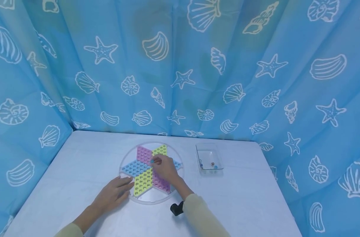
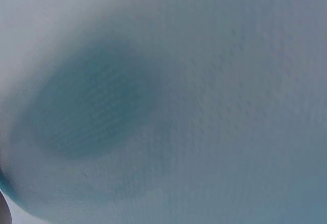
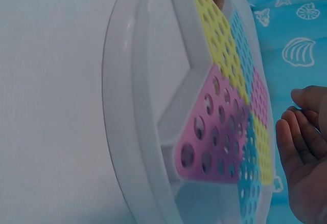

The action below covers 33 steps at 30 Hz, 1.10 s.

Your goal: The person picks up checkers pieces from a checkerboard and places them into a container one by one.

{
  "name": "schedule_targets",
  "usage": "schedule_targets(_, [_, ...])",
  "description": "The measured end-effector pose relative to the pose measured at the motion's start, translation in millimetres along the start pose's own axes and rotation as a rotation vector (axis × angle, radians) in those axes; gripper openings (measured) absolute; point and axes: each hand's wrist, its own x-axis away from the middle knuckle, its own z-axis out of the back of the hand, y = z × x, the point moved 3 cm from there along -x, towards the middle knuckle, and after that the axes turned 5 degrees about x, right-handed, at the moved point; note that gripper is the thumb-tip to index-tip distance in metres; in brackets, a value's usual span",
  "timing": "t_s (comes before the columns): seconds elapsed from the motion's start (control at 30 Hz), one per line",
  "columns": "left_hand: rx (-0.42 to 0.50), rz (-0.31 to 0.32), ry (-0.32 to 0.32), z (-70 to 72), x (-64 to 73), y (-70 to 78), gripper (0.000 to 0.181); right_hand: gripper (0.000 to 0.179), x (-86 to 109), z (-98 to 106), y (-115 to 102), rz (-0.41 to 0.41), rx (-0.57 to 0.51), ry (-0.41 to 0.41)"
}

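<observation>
A round Chinese checkers board [image 1: 143, 182] with a pink, yellow and blue holed star lies on the table. Over the star's middle, my right hand [image 1: 165, 168] pinches a small blue marble [image 1: 152, 161] between thumb and fingertip. The right wrist view has the same hand [image 3: 306, 147] with its other fingers curved, close above the board's holes. At the board's left rim my left hand [image 1: 114, 192] rests, fingers extended to the edge. Blurred fabric [image 2: 204, 106] fills the left wrist view and hides that hand.
Right of the board stands a clear rectangular container [image 1: 207, 151] with several marbles [image 1: 212, 164] at its near end. A small black device [image 1: 177, 209] sits by my right sleeve. Blue shell-patterned curtains [image 1: 180, 98] enclose the white-covered table [image 1: 242, 197].
</observation>
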Motion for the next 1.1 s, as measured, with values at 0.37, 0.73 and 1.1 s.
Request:
schedule_targets(0.37, [-0.008, -0.016, 0.012, -0.4, 1.5, -1.4, 0.031, 0.015, 10.2, 38.9, 8.8, 0.064, 0.031, 0.074])
schedule_targets(0.73, [-0.005, -0.019, 0.000, -2.9, 1.1, -3.3, 0.032, 0.018, 20.4, 78.5, 30.6, -0.037, 0.109, 0.120])
schedule_targets(1.1, [0.002, -0.011, 0.000, -4.8, 1.2, -3.7, 0.032, 0.018, 34.7, 124.3, 60.8, -0.093, 0.112, 0.208])
